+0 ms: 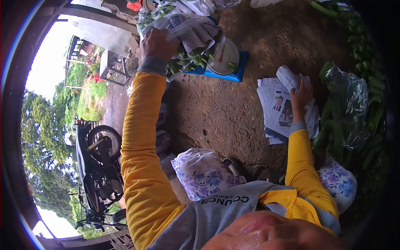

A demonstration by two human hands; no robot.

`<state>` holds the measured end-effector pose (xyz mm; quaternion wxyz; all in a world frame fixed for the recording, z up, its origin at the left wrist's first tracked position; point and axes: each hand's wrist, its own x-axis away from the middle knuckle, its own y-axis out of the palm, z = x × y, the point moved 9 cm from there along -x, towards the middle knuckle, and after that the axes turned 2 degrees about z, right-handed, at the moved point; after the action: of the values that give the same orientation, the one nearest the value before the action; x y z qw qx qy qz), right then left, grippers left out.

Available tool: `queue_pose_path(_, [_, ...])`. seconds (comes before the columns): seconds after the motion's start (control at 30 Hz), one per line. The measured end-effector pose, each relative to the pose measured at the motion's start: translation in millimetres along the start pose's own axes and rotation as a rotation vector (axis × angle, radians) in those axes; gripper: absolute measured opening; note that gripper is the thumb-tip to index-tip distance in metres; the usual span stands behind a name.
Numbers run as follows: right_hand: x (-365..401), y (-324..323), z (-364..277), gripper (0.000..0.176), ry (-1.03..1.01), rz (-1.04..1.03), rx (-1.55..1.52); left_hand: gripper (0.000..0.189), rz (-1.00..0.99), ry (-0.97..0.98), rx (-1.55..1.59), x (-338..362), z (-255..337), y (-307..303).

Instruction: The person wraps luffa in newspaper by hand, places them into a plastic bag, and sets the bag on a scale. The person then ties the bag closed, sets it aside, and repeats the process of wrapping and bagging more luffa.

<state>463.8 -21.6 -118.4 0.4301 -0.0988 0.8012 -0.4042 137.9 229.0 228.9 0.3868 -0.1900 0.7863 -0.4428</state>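
My left hand (159, 45) reaches far forward at the upper left, its fingers closed on a clear plastic bag (183, 21). The bag holds newspaper rolls (200, 36) and green vegetables (189, 60) that look like peppers. Beside it stands a blue weighing scale (239, 68) with a round dial (223, 58) and a red needle. On the right, my right hand (301, 96) grips a piece of newspaper (286, 77), partly rolled, above a stack of printed sheets (275, 110) on the ground. Some fingertips of both hands are hidden.
Long green vegetables (329, 121) and a clear plastic sheet (354, 106) lie along the right side. My knees, in flowered cloth (204, 173), rest on bare dirt ground (216, 121). A motorcycle (98, 166) and a small table (112, 66) stand outside at left.
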Motion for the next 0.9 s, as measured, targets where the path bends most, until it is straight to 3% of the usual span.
queue_pose_path(0.1, [-22, -12, -62, 0.057, -0.139, 0.104, -0.346, 0.032, 0.077, -0.024, 0.069, 0, -4, -2])
queue_pose_path(0.17, [-38, -17, -130, 0.055, -0.014, -0.139, -0.899, 0.027, 0.121, -0.037, 0.132, 0, -8, 4])
queue_pose_path(0.23, [-59, -62, -220, 0.057, -0.163, -0.243, -1.139, 0.018, 0.153, -0.068, 0.155, -1, -8, 10])
queue_pose_path(0.3, [-80, -118, -283, 0.06, -0.3, -0.172, -1.291, 0.015, 0.115, -0.128, 0.146, 0, 0, -3])
queue_pose_path(0.43, [-101, -114, -337, 0.059, -0.378, -0.208, -1.136, 0.013, 0.074, -0.129, 0.134, -7, -2, 2])
queue_pose_path(0.5, [-107, -120, -343, 0.053, -0.425, -0.149, -1.079, 0.015, 0.169, -0.048, 0.219, -8, 1, -12])
queue_pose_path(0.6, [-127, -112, -333, 0.05, -0.279, -0.207, -1.255, 0.02, 0.272, 0.006, 0.382, -4, 0, -17])
queue_pose_path(0.7, [-142, -141, -352, 0.046, -0.459, 0.041, -1.134, 0.021, 0.308, 0.068, 0.446, 1, 4, -20])
queue_pose_path(0.9, [-152, -137, -360, 0.043, -0.401, 0.001, -1.202, 0.021, 0.362, 0.105, 0.507, 7, 4, -35])
